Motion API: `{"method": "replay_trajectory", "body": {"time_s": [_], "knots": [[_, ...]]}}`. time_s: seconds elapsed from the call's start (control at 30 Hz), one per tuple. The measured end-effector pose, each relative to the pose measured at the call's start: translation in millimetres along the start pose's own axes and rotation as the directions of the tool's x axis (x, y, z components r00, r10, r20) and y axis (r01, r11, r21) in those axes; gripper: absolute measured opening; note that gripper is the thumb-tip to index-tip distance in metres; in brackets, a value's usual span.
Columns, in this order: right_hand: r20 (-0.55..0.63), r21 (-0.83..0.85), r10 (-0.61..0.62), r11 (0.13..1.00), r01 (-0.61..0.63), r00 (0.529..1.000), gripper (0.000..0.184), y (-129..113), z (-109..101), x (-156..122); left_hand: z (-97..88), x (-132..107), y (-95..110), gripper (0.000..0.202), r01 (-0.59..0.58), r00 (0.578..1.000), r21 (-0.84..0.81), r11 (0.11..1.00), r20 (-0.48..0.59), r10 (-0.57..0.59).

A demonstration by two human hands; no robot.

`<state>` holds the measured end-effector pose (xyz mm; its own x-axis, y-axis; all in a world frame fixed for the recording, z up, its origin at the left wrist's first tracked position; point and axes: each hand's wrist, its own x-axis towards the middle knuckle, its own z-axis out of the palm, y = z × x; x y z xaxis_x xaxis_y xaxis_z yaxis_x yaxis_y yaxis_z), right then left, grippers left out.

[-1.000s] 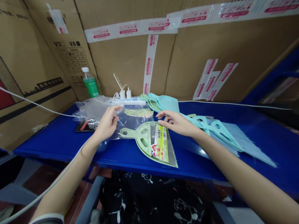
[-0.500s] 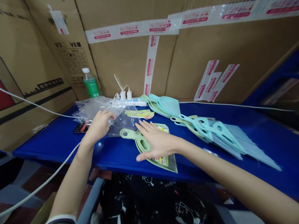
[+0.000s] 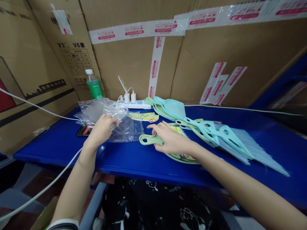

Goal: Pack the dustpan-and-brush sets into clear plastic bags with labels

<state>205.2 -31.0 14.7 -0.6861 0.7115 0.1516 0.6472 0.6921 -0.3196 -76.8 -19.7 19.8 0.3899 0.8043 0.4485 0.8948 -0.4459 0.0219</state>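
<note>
My left hand (image 3: 102, 128) is closed at the near edge of a crumpled clear plastic bag (image 3: 130, 129), its curled fingers pinching the film; the fingertips are partly hidden. My right hand (image 3: 171, 137) grips a light green dustpan (image 3: 148, 139) by the neck, thumb on the near side and fingers over the top. A brush appears nested in the pan, and a printed yellow-green card (image 3: 178, 130) shows beyond my fingers. My hand and forearm cover much of the pan.
Pale blue dustpans (image 3: 174, 108) and brushes with blue bristles (image 3: 254, 140) lie at the right. Printed card strips (image 3: 145, 117) sit behind. A power strip (image 3: 137, 104), a green-liquid bottle (image 3: 95, 88) and a phone (image 3: 82, 130) are on the blue table (image 3: 120, 159), before cardboard (image 3: 134, 60).
My right hand has gone from spread flat over the green dustpan to closed around its neck. The pan has slid right and turned. My left hand stays at the bag.
</note>
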Motion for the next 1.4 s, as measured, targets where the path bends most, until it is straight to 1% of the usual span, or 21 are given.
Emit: {"method": "replay_trajectory", "body": {"time_s": [0.1, 0.2, 0.37, 0.5, 0.6, 0.7, 0.77, 0.83, 0.9, 0.97, 1.0, 1.07, 1.17, 1.27, 1.4], "knots": [[-0.034, 0.029, 0.015, 0.999, -0.014, 0.999, 0.041, 3, 0, 1, -0.2, 0, -2, 0.036, -0.007, 1.0, -0.023, 1.0, 0.023, 0.008], [-0.081, 0.078, 0.012, 0.997, -0.006, 0.997, 0.029, 5, -1, 2, -0.8, 0, -1, 0.036, -0.022, 0.999, -0.051, 0.998, 0.032, 0.023], [-0.169, 0.127, 0.026, 0.992, -0.005, 0.985, 0.023, 11, -5, 5, -2.5, 1, 5, 0.04, -0.037, 0.996, -0.046, 0.998, 0.085, 0.041], [-0.219, 0.148, 0.043, 0.989, -0.01, 0.975, 0.023, 14, -9, 7, -2.2, 2, 10, 0.042, -0.062, 0.993, -0.054, 0.997, 0.101, 0.067], [-0.208, 0.122, 0.05, 0.992, -0.024, 0.977, 0.022, 12, -7, 8, -0.4, 1, 15, 0.045, -0.057, 0.989, -0.075, 0.996, 0.129, 0.067], [-0.144, 0.088, 0.05, 0.995, -0.037, 0.988, 0.02, 5, -2, 9, 1.9, 1, 19, 0.046, -0.033, 0.987, -0.071, 0.997, 0.155, 0.043], [-0.116, 0.076, 0.056, 0.996, -0.047, 0.992, 0.02, 1, 1, 10, 3.0, 1, 22, 0.043, -0.016, 0.987, -0.059, 0.998, 0.159, 0.025], [-0.116, 0.066, 0.057, 0.997, -0.05, 0.992, 0.019, -1, 3, 10, 3.7, 2, 24, 0.035, -0.009, 0.993, -0.037, 0.999, 0.12, 0.014], [-0.13, 0.056, 0.056, 0.997, -0.049, 0.99, 0.018, -2, 5, 10, 4.0, 3, 29, 0.025, -0.014, 0.999, -0.012, 1.0, 0.028, 0.014], [-0.141, 0.044, 0.06, 0.998, -0.055, 0.988, 0.017, -3, 5, 10, 4.3, 4, 37, 0.022, -0.046, 0.998, 0.002, 0.999, -0.051, 0.046], [-0.15, 0.036, 0.063, 0.998, -0.058, 0.987, 0.017, -4, 6, 11, 4.7, 4, 41, 0.022, -0.075, 0.995, 0.001, 0.997, -0.06, 0.075], [-0.169, 0.019, 0.058, 0.998, -0.056, 0.984, 0.017, -4, 8, 12, 5.9, 3, 52, 0.026, -0.14, 0.99, -0.013, 0.99, -0.027, 0.14], [-0.196, 0.002, 0.037, 0.999, -0.038, 0.98, 0.017, -4, 9, 12, 8.6, 0, 65, 0.031, -0.175, 0.98, -0.032, 0.984, 0.087, 0.177], [-0.198, -0.003, 0.0, 1.0, -0.001, 0.98, 0.016, -2, 9, 10, 11.1, -2, 75, 0.03, -0.14, 0.966, -0.028, 0.99, 0.216, 0.143], [-0.182, -0.007, -0.031, 1.0, 0.03, 0.983, 0.018, 1, 7, 9, 12.9, -1, 82, 0.023, -0.073, 0.942, -0.013, 0.997, 0.329, 0.073]]}}
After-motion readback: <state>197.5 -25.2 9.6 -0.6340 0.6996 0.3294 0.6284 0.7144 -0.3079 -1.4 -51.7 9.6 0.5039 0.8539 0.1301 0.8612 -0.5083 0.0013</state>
